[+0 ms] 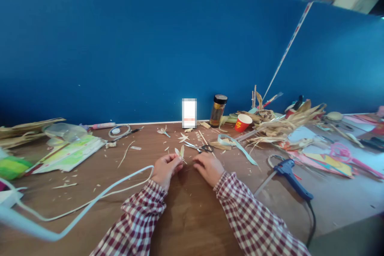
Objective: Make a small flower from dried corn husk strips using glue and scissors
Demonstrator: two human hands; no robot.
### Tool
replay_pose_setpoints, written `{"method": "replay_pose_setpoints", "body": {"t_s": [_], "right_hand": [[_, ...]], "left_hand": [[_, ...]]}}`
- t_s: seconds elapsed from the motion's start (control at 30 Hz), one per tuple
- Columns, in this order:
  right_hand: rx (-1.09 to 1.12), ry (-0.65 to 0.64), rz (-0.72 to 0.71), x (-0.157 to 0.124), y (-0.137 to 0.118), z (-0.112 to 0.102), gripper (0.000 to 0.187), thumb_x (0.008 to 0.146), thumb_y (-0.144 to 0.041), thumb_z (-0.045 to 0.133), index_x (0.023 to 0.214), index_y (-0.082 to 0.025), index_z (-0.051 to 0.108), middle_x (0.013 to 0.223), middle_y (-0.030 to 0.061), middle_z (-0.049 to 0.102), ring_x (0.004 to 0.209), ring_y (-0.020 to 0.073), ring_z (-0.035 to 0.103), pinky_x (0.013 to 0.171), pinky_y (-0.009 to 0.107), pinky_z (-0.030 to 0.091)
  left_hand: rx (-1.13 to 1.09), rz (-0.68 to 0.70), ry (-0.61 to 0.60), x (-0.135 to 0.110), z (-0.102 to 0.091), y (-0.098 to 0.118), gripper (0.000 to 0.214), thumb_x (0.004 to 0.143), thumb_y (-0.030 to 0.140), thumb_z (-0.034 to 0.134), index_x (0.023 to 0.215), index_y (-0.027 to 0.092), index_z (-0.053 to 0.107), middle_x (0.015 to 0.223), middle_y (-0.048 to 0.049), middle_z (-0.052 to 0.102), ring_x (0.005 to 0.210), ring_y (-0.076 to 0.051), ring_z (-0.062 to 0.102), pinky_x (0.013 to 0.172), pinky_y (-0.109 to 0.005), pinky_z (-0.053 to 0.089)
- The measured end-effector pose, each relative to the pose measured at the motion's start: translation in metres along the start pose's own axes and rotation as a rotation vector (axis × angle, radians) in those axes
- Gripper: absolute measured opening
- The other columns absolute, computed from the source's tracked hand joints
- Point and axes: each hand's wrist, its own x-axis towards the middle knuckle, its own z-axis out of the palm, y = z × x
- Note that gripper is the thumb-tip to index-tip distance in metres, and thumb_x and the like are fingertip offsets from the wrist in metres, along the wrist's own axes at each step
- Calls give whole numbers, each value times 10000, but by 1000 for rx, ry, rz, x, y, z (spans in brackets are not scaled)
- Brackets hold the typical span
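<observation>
My left hand (167, 169) pinches a small flower piece of pale corn husk petals (181, 153) between thumb and fingertips. To its right, my right hand (209, 167) lies low over the brown table with fingers loosely bent, and nothing shows in it. Just beyond its knuckles are scissors (206, 148) with dark handles, their blades pointing left. A star-shaped husk flower (183, 138) rests on the table past both hands. Another small flower with a bluish stem (163, 131) sits further left.
A blue hot glue gun (292, 176) lies at right, its cord trailing toward me. Behind stand a dark-lidded jar (218, 111) and a red paper cup (243, 123), beside heaped dry corn husks (288, 126). A white cable (99, 200) loops near my left wrist. Scraps litter the table.
</observation>
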Motion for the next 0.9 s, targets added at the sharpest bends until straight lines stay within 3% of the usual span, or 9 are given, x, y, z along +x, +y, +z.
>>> {"method": "replay_pose_setpoints", "body": {"t_s": [0.17, 0.27, 0.37, 0.47, 0.57, 0.7, 0.9], "right_hand": [[-356, -219, -70, 2, -9, 12, 122, 801, -249, 497, 864, -174, 569, 936, 67, 546, 897, 182, 493, 786, 300, 401], [-469, -247, -27, 3, -19, 17, 166, 839, -181, 397, 910, -142, 542, 986, 108, 527, 941, 204, 483, 755, 301, 415], [-448, -233, 88, 2, -21, 17, 179, 843, -149, 353, 902, -132, 522, 932, 120, 552, 882, 203, 523, 697, 291, 427], [-201, -108, 227, -1, -15, 15, 144, 829, -152, 359, 878, -138, 494, 748, 69, 577, 702, 165, 562, 648, 278, 433], [291, 58, 270, -3, -8, 16, 169, 820, -181, 362, 964, -154, 446, 675, 15, 562, 622, 136, 558, 600, 263, 456], [823, 33, 307, -4, -12, 23, 183, 796, -285, 419, 914, -164, 489, 690, 4, 563, 575, 106, 553, 533, 233, 470], [810, 10, 330, -6, -26, 27, 183, 785, -344, 432, 816, -174, 494, 628, -15, 548, 480, 81, 496, 407, 174, 371]], "left_hand": [[-26, -53, -32, 1, 0, -4, 172, 555, 180, 725, 608, 106, 579, 614, -36, 628, 540, -86, 577, 497, -167, 494], [-28, -61, -47, 0, -1, -5, 173, 570, 186, 721, 625, 110, 575, 648, -52, 648, 533, -86, 582, 481, -167, 494], [-35, -54, -54, 0, -2, -5, 173, 577, 182, 719, 637, 105, 577, 649, -56, 648, 523, -84, 580, 477, -165, 493], [-44, -49, -56, 0, -3, -5, 156, 591, 176, 710, 645, 107, 581, 632, -38, 636, 514, -76, 574, 472, -156, 489], [-61, -61, -61, 1, -3, -4, 134, 609, 171, 697, 652, 114, 584, 607, -18, 620, 508, -67, 567, 474, -148, 489], [-124, -74, -53, 2, -5, -5, 143, 591, 155, 710, 667, 119, 595, 594, -3, 611, 511, -66, 566, 486, -152, 496], [-129, -77, -75, 3, -5, -8, 129, 589, 149, 711, 649, 108, 604, 572, -3, 607, 511, -68, 566, 495, -153, 500]]}}
